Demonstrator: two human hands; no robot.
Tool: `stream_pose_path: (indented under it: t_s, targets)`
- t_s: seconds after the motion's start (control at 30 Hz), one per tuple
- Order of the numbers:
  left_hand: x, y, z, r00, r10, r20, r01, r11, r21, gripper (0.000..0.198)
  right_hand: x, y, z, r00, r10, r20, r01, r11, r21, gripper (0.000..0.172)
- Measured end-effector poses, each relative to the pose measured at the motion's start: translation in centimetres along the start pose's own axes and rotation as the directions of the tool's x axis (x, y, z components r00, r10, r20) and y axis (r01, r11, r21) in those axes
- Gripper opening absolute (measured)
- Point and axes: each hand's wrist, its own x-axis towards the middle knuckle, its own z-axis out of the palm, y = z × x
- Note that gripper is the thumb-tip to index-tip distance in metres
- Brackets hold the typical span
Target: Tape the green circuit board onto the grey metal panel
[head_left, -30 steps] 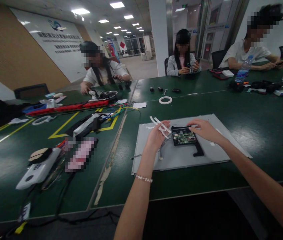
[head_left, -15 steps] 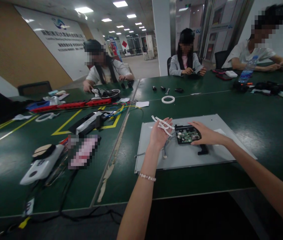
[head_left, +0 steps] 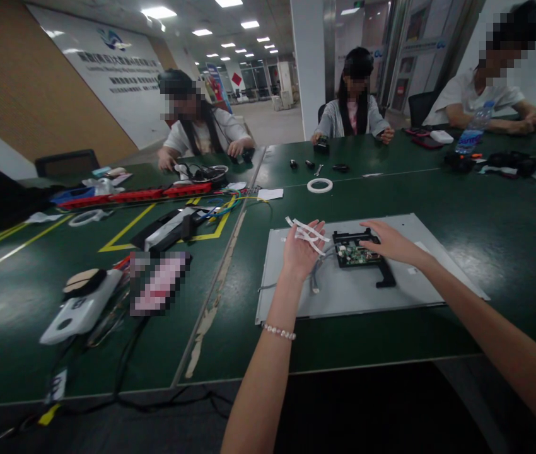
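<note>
Several narrow white strips (head_left: 306, 233), which look like tape, lie across the upturned palm and fingers of my left hand (head_left: 302, 247), which holds them up. My right hand (head_left: 388, 241) hovers over the right part of a green circuit board (head_left: 354, 254), thumb and fingers apart, gripping nothing; whether a fingertip touches is hard to tell. The board sits in a black plastic frame (head_left: 386, 275) with an arm toward the lower right. Under both lies a flat grey panel (head_left: 343, 299). A grey cable (head_left: 315, 280) runs from the board's left side, partly behind my left hand.
A roll of white tape (head_left: 320, 185) lies behind the panel, near a small wrench (head_left: 318, 169). To the left are a white device (head_left: 76, 312), a pixelated pink item (head_left: 161, 284) and red power strips (head_left: 140, 196). Three people sit across the green table (head_left: 230, 353).
My right hand has let go of the frame's right edge and lifted, its fingers now over the board. My left hand stays in place with the strips.
</note>
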Motion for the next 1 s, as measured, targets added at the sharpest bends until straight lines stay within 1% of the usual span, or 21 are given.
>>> stream_pose_path:
  t_s: [0.1,0.2,0.3,0.37,0.43,0.57,0.7,0.77,0.87,1.0]
  targets:
    - [0.1,-0.2,-0.1,1.0,-0.011,0.004,0.011,1.0,0.009,0.043,-0.1,-0.5,0.1,1.0,-0.005,-0.011,0.005,1.0,0.021,0.047]
    - [0.2,-0.3,-0.2,1.0,-0.008,0.013,0.007,1.0,0.03,0.038,-0.1,-0.8,-0.1,1.0,0.013,-0.004,-0.013,1.0,0.02,0.037]
    - [0.2,-0.3,-0.2,1.0,-0.004,0.01,0.003,0.999,0.051,0.036,0.1,-1.3,-0.5,0.999,0.028,-0.036,-0.027,0.999,0.031,0.029]
    - [0.2,-0.4,0.0,1.0,-0.004,0.008,0.004,0.998,0.067,0.035,0.3,-2.1,-0.5,0.998,0.029,-0.053,-0.024,0.995,0.094,0.026]
    - [0.2,-0.4,0.2,1.0,-0.003,0.018,0.002,0.997,0.081,0.034,0.9,-3.2,-0.3,0.998,0.043,-0.049,-0.031,0.977,0.211,0.025]
    - [-0.2,-0.6,0.8,0.998,-0.018,0.054,0.012,0.994,0.106,0.033,2.7,-5.9,0.5,0.997,0.079,-0.002,-0.07,0.9,0.431,0.025]
    - [-0.7,-0.5,1.2,0.999,-0.03,0.045,0.024,0.992,0.12,0.033,4.5,-7.6,1.4,0.992,0.115,0.043,-0.122,0.866,0.485,0.022]
    - [-0.8,-0.5,1.3,0.998,-0.033,0.046,0.027,0.993,0.117,0.032,5.0,-8.0,1.8,0.989,0.139,0.048,-0.145,0.861,0.488,0.021]
    - [-0.7,-0.6,1.3,0.998,-0.028,0.055,0.021,0.992,0.121,0.03,5.1,-8.1,2.2,0.988,0.142,0.056,-0.151,0.849,0.506,0.017]
    - [-0.5,-0.9,1.2,0.998,-0.031,0.055,0.022,0.988,0.152,0.024,4.7,-7.7,2.0,0.99,0.133,0.044,-0.132,0.779,0.613,0.021]
